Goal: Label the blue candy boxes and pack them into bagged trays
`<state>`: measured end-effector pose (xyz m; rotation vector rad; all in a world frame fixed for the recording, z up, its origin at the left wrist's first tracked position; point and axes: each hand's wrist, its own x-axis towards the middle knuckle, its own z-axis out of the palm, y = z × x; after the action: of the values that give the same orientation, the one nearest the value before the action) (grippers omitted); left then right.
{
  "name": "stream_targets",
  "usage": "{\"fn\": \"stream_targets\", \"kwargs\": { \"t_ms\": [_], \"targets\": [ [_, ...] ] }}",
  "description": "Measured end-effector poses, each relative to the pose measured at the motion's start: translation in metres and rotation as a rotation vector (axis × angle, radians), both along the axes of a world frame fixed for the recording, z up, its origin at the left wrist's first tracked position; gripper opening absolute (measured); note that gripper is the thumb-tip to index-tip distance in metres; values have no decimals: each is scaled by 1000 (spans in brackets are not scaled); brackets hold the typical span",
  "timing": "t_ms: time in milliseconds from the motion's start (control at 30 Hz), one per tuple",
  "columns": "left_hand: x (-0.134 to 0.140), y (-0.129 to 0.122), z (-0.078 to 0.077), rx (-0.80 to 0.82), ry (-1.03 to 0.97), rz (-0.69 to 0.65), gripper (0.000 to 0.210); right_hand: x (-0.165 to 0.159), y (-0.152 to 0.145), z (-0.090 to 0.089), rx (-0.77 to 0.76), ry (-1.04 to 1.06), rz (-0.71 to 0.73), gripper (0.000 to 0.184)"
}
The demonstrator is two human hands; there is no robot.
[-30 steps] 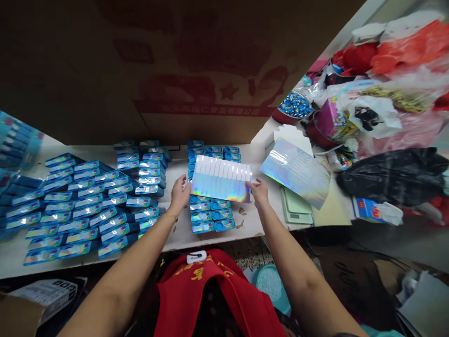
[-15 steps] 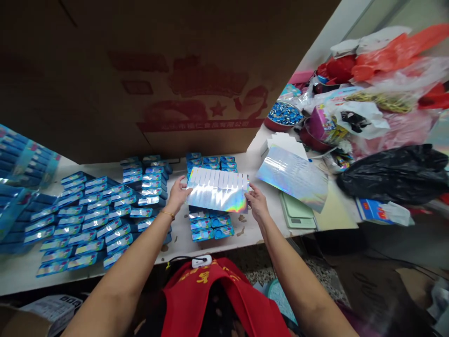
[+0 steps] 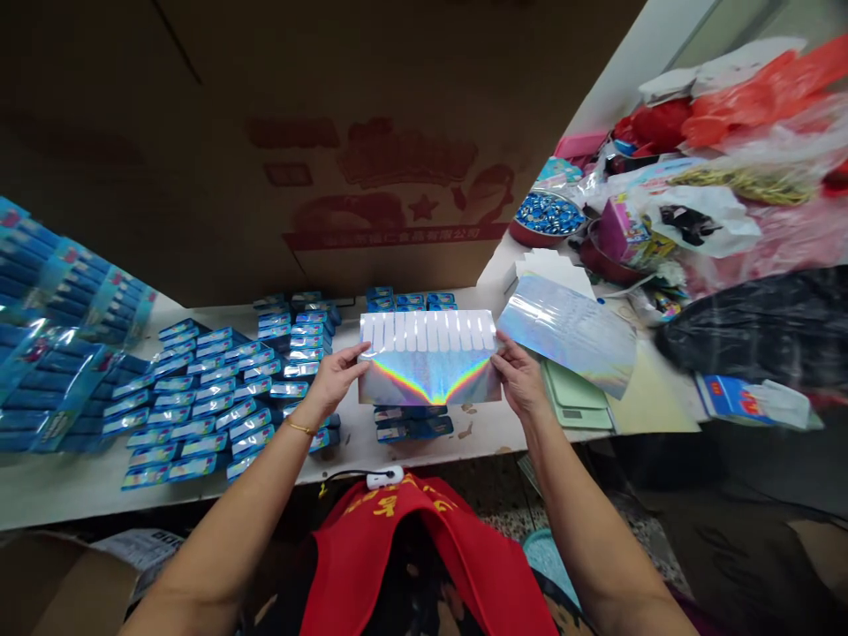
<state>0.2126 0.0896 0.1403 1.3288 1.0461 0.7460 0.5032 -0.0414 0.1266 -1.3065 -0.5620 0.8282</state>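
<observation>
A shiny holographic sheet [image 3: 430, 375] with a row of white strips along its far half is stretched between my two hands. My left hand [image 3: 339, 375] pinches its left edge, thumb on top. At the right edge, my right hand [image 3: 520, 375] grips it the same way. Below the sheet stand small blue boxes [image 3: 414, 428] in rows, partly covered by it. Many more blue boxes [image 3: 212, 389] are lined up to the left of my left hand. Right of my right hand, another holographic sheet [image 3: 570, 331] lies over a pale green scale [image 3: 576, 397].
A big brown carton [image 3: 397, 190] rises behind the boxes. Wrapped packs of blue boxes [image 3: 59, 371] stand far left. At the right are a bowl of blue pieces [image 3: 548, 216], plastic bags [image 3: 748, 106], a black bag [image 3: 748, 331] and a white stack [image 3: 553, 265].
The sheet has come nearer and is now held straighter, its rainbow glare forming a V. My view has shifted slightly to the left. Both hands keep their hold.
</observation>
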Motion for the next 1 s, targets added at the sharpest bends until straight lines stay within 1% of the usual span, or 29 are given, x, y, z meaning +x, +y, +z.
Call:
{"fn": "stream_targets", "kwargs": {
  "t_ms": [100,167,267,367,433,500,567,667,700,733,767,833,867,900,933,1000],
  "targets": [
    [-5,-9,12,81,24,24,47,-1,-3,10,16,-28,19,45],
    [-7,-15,20,96,20,44,45,0,-7,16,27,-43,29,41],
    [-7,-20,31,56,-33,72,42,2,-14,25,53,-43,12,39],
    [-3,-21,38,-12,-84,42,45,2,-21,33,96,-57,-30,37],
    [-1,-20,42,4,-72,23,42,0,-23,38,113,-90,-58,35],
    [0,-20,45,117,-16,26,36,-1,-24,39,110,-117,-79,34],
    [0,-20,48,281,60,26,29,-1,-24,36,103,-121,-94,35],
    [-2,-24,53,512,163,1,21,3,-27,32,76,-158,-76,35],
    [-2,-26,56,576,197,-10,19,4,-28,33,57,-219,-69,34],
    [-3,-28,58,633,229,-21,17,4,-30,36,28,-325,-70,32],
    [-3,-30,62,678,258,-30,16,1,-30,41,-11,-471,-86,31],
    [-2,-35,69,738,304,-36,15,-12,-28,58,-91,-818,-128,33],
    [0,-38,73,758,319,-36,14,-24,-25,67,-120,-981,-113,35],
    [2,-41,77,775,328,-37,14,-38,-21,75,-130,-1107,-48,39],
    [3,-44,81,791,330,-36,14,-53,-15,81,-115,-1190,89,41],
    [7,-48,88,829,325,-23,13,-82,0,85,-46,-1254,415,38]
  ]
}}
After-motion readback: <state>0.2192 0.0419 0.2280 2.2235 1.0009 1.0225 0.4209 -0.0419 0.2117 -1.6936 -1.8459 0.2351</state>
